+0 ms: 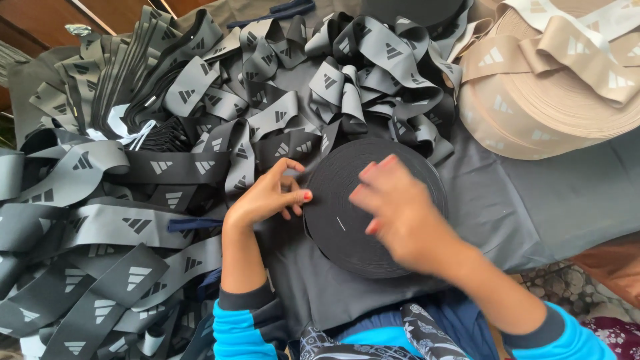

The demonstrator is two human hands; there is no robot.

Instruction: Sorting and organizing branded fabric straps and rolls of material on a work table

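We look down on a flat black roll of elastic band (353,220) lying on a dark grey cloth (533,200) spread over the desk, near the middle of the scene and just in front of us. Our left hand (270,197) sits at the roll's left rim, thumb and fingers pinched together on what looks like the loose end of the band where it leaves the coil. Our right hand (397,213) lies over the right half of the roll, fingers spread and touching the top face; it is blurred, so we cannot tell whether it grips anything or only presses flat.

To the left and far side lies a heap of cut grey and black elastic strips (133,173) with pale triangular marks, tangled and overlapping. At the far right sits a large beige roll of the same kind of band (553,100), well apart from the hands.

We judge the black roll to be fairly dense and weighty as a coil, yet soft and ready to telescope or unwind if lifted by one edge. The band itself looks limp, stretchy and not slippery. The best hold seems to be a flat palm on the top face to steady it, with the free end pinched at the rim.
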